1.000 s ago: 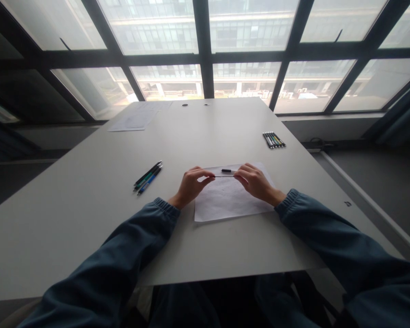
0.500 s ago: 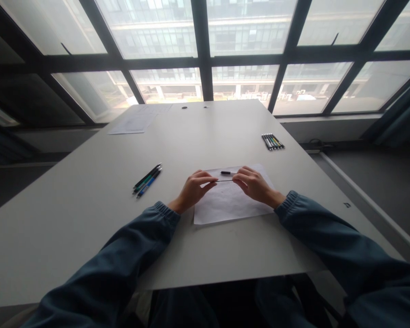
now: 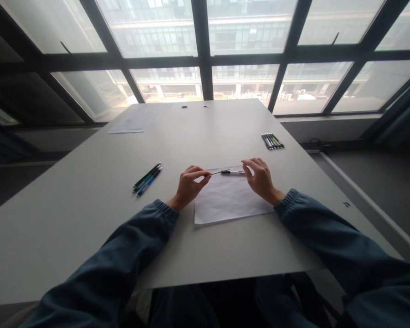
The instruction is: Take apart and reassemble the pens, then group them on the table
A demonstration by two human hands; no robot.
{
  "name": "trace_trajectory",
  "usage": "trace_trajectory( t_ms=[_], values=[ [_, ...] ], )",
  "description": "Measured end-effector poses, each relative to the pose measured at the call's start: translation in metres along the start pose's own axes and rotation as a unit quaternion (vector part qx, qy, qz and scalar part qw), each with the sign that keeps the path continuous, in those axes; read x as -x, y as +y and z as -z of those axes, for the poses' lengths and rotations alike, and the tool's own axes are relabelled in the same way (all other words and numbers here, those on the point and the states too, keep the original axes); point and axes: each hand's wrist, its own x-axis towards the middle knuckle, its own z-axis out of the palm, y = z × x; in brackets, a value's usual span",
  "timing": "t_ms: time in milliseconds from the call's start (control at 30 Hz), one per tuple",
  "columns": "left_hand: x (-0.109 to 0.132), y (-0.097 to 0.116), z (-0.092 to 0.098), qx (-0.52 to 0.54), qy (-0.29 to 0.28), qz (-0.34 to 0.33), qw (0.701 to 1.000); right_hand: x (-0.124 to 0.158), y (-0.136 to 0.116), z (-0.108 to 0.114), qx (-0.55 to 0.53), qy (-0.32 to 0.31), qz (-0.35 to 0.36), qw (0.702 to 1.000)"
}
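Note:
A white sheet of paper (image 3: pixel 230 202) lies on the grey table (image 3: pixel 89 200) in front of me. My left hand (image 3: pixel 189 186) pinches a thin dark pen refill (image 3: pixel 216 172) between thumb and forefinger, just above the sheet's far edge. The refill's free end points right, toward a short black-and-white pen barrel (image 3: pixel 233 172). My right hand (image 3: pixel 261 180) grips the right end of that barrel with its fingertips, the other fingers spread. Refill tip and barrel mouth meet or nearly meet; I cannot tell which.
Three pens (image 3: pixel 147 178) lie together left of my hands. A neat row of several pens (image 3: pixel 273 140) sits at the right, near the table's edge. More paper sheets (image 3: pixel 134 120) lie at the far left corner. Large windows stand beyond the table.
Both hands held the refill stretched between them. My right hand has let go of it and taken the barrel that lay on the paper; the left hand has tilted the refill toward it.

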Motion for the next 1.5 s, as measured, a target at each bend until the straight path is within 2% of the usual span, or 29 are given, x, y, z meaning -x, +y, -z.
trace_trajectory(
  t_ms=[233, 400, 567, 667, 867, 1000, 1267, 1500],
  values=[
    [-0.001, 0.002, 0.001, 0.01, 0.017, 0.005, 1.0, 0.004, 0.018, -0.011, 0.058, -0.075, -0.017, 0.995],
    [-0.001, 0.001, 0.0, 0.009, 0.013, 0.01, 1.0, 0.004, 0.019, -0.012, 0.075, -0.123, -0.025, 0.989],
    [-0.001, 0.0, 0.001, -0.002, 0.007, 0.031, 0.999, 0.002, 0.017, -0.011, 0.075, -0.139, -0.037, 0.987],
    [-0.002, -0.004, 0.001, 0.002, 0.021, 0.038, 0.999, 0.002, 0.016, -0.01, 0.069, -0.116, -0.038, 0.99],
    [-0.003, -0.014, 0.004, 0.01, 0.087, 0.094, 0.992, 0.001, 0.014, -0.007, 0.009, -0.013, -0.058, 0.998],
    [-0.002, -0.018, 0.003, 0.012, 0.089, 0.089, 0.992, 0.001, 0.015, -0.005, -0.001, 0.02, -0.054, 0.998],
    [-0.001, -0.015, 0.002, 0.005, 0.074, 0.057, 0.996, 0.001, 0.016, -0.005, -0.006, 0.032, -0.041, 0.999],
    [-0.001, -0.015, 0.003, -0.04, 0.06, 0.009, 0.997, 0.0, 0.017, -0.003, 0.027, 0.013, -0.018, 0.999]
  ],
)
